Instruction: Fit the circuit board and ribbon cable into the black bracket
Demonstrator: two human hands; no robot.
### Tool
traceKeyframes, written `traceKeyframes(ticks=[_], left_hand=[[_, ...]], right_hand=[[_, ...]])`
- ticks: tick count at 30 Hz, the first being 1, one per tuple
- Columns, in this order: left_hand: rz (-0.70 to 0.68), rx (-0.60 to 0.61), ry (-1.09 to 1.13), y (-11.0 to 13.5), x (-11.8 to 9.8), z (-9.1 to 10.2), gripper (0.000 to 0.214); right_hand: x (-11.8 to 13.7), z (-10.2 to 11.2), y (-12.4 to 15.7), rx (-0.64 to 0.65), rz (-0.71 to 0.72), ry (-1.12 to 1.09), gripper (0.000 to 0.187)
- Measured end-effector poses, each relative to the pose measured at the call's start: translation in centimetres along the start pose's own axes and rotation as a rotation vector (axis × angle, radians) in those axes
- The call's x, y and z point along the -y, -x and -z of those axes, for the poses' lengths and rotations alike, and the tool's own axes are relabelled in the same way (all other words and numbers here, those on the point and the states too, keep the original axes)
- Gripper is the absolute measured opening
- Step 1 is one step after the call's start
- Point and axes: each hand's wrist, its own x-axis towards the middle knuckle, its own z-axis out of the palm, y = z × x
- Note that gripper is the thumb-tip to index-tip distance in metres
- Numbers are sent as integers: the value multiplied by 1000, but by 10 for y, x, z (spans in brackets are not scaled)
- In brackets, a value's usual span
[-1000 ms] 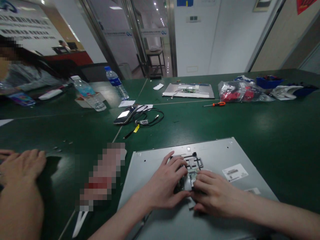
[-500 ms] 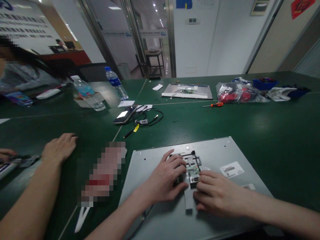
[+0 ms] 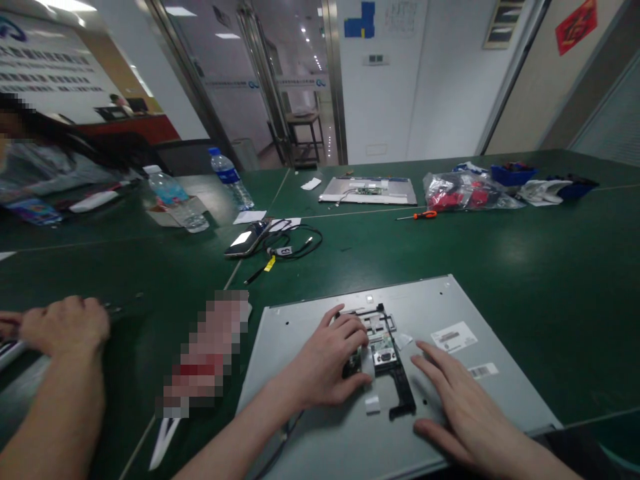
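Observation:
A grey metal monitor back panel (image 3: pixel 310 427) lies flat on the green table (image 3: pixel 525 267) in front of me. Near its middle sits a small green circuit board (image 3: pixel 383 348) inside a black plastic bracket (image 3: pixel 403 393). My left hand (image 3: pixel 330 363) rests on the panel with its fingers curled on the board's left edge. My right hand (image 3: pixel 463 413) lies flat and open on the panel, just right of the bracket, holding nothing. A small white tab (image 3: pixel 372 404) lies loose on the panel between my hands.
A co-worker's hand (image 3: pixel 67 323) is at the left edge. Farther back lie a phone (image 3: pixel 245 240) with coiled black cable (image 3: pixel 293 243), two water bottles (image 3: pixel 175 200), an orange screwdriver (image 3: pixel 419 215), another panel (image 3: pixel 367 191) and a plastic bag (image 3: pixel 465 190).
My right hand has come off the circuit board, moved right and opened flat, uncovering the black bracket. The co-worker's hand drew back to the left and closed. The view tilted slightly.

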Motion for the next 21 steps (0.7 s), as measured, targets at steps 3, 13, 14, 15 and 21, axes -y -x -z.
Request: traceKeyframes(ticks=[3, 13, 14, 15, 21], left_hand=[[1, 3, -22, -1, 1, -2, 37], [23, -1, -87, -7, 8, -6, 39], [32, 2, -90, -7, 8, -7, 39], [41, 5, -89, -7, 9, -7, 39], [69, -17, -24, -10, 15, -11, 38]], right_hand=[[-1, -3, -2, 22, -59, -23, 81], [-5, -2, -18, 33, -115, -75, 81], [-5, -1, -20, 32, -120, -78, 81], [-5, -1, -21, 30, -126, -80, 80], [-8, -3, -28, 1, -123, -70, 75]])
